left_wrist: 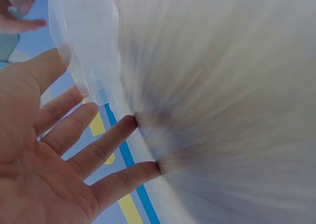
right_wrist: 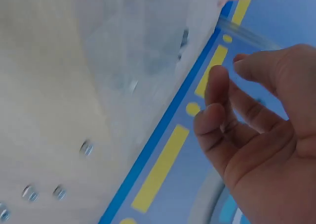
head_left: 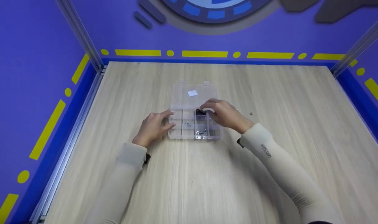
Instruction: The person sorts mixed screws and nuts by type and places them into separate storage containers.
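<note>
A clear plastic compartment box (head_left: pixel 195 137) lies on the table with its lid (head_left: pixel 182 96) swung back. Dark small parts (head_left: pixel 200 112) fill one rear compartment; small silver screws (head_left: pixel 201 132) lie in a front one and more metal bits (head_left: pixel 187 124) in a middle one. My left hand (head_left: pixel 154 126) touches the box's left side, its fingers spread and fairly straight in the left wrist view. Over the right rear compartments hovers my right hand (head_left: pixel 224 115), fingers bent. The right wrist view shows its thumb and index tips apart, with nothing visible between them.
A small metal piece (head_left: pixel 251 113) lies on the wooden table (head_left: pixel 189 186) right of the box. Several small metal nuts (right_wrist: pixel 59 192) show on the table in the right wrist view. Blue panels (head_left: pixel 207 40) stand behind and along both sides.
</note>
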Motion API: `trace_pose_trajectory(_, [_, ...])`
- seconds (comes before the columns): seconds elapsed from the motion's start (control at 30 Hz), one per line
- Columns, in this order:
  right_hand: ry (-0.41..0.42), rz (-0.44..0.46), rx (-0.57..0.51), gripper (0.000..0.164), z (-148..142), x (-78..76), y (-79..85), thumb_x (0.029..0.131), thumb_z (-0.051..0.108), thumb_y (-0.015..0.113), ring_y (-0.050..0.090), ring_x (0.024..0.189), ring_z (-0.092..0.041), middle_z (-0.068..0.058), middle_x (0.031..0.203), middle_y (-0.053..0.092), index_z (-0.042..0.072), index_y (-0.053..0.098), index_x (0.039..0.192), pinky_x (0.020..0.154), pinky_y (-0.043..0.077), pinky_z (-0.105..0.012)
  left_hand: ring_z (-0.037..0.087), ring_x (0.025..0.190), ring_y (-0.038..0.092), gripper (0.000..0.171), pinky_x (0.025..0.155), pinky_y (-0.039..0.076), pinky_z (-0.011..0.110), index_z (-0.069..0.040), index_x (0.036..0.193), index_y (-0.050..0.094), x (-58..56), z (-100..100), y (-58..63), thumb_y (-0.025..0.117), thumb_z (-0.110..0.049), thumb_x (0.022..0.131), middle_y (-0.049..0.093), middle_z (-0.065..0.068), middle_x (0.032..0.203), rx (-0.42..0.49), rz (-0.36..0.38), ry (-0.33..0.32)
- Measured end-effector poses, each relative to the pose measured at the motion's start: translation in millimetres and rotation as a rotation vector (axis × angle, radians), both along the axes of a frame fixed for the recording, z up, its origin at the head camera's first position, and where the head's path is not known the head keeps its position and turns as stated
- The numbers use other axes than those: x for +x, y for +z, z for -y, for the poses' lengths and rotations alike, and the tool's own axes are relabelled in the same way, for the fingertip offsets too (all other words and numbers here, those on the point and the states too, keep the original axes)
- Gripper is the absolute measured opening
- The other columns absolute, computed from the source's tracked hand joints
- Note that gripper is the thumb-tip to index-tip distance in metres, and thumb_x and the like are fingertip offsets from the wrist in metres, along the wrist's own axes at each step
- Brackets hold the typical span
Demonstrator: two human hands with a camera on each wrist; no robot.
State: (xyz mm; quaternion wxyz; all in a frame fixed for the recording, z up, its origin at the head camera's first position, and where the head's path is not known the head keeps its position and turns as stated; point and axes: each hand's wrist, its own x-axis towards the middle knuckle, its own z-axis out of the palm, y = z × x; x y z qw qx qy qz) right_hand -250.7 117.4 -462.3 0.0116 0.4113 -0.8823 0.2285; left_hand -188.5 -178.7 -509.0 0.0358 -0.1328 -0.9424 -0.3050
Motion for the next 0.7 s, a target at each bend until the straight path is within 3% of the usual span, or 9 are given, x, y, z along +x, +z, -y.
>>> trace_pose_trajectory(0.13, [-0.128,0.012,-0.007,0.029,-35.2,-6.2,-1.5,0.095,-0.008,0.064,0.068,0.111,-0.034,-0.017,0.120,0.070,0.000,0.072,0.122,0.095,0.056,-0.046,0.033,0.120,0.065,0.046,0.100,0.052,0.052,-0.012,0.135,0.069,0.2,-0.5,0.2,0.078,-0.030,0.094,0.068,0.011,0.133,0.001,0.009,0.007])
trace_pose_trajectory(0.4, [-0.407,0.064,0.127,0.031,-96.1,-11.1,-12.2,0.093,-0.005,0.063,0.066,0.102,-0.041,-0.021,0.114,0.066,0.002,0.072,0.121,0.084,0.056,-0.057,0.033,0.121,0.065,0.046,0.101,0.051,0.052,-0.011,0.134,0.069,0.9,0.2,-0.1,0.077,-0.030,0.094,0.068,0.011,0.133,0.007,0.015,0.008])
trace_pose_trajectory(0.6, [-0.508,0.102,0.184,0.031,-121.2,-12.6,-20.5,0.092,-0.004,0.058,0.066,0.096,-0.040,-0.021,0.108,0.066,0.003,0.074,0.118,0.075,0.054,-0.058,0.033,0.121,0.065,0.045,0.100,0.052,0.051,-0.009,0.134,0.069,1.1,0.7,-0.2,0.077,-0.031,0.094,0.067,0.011,0.135,0.008,0.006,0.001])
trace_pose_trajectory(0.7, [-0.535,0.132,0.190,0.032,-128.3,-13.2,-22.9,0.092,-0.005,0.057,0.065,0.097,-0.039,-0.021,0.107,0.066,0.003,0.074,0.118,0.077,0.053,-0.059,0.034,0.117,0.067,0.045,0.098,0.053,0.051,-0.009,0.133,0.070,0.7,0.5,-0.9,0.077,-0.030,0.094,0.069,0.012,0.132,0.009,-0.006,-0.004])
